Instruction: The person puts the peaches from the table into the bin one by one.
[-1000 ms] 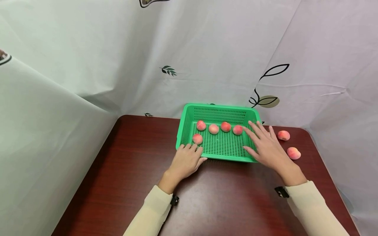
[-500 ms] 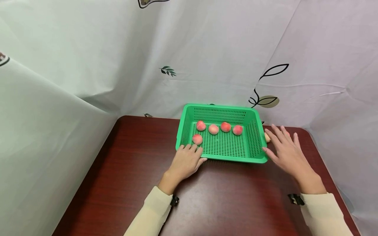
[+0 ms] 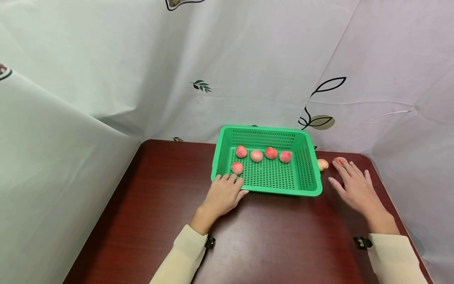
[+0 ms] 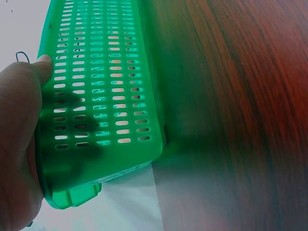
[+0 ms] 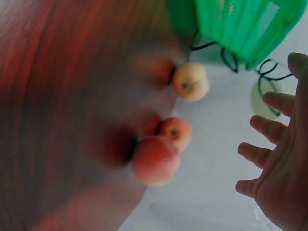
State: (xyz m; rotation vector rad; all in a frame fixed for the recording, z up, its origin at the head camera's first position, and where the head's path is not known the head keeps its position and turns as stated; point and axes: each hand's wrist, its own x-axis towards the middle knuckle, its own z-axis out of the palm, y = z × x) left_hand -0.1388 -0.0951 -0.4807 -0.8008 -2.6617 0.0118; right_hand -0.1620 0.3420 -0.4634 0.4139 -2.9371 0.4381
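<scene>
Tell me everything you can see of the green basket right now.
The basket is rectangular, bright green and looks like plastic, with a smooth rim and slotted walls and base. It stands upright, open-topped, on the brown table. The left hand grips its near rim toward the left corner; five peach-like fruits lie on its base.

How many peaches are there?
8: four peaches toward the back of the basket, one at its front left, three right of it on the table. More may be hidden.
</scene>
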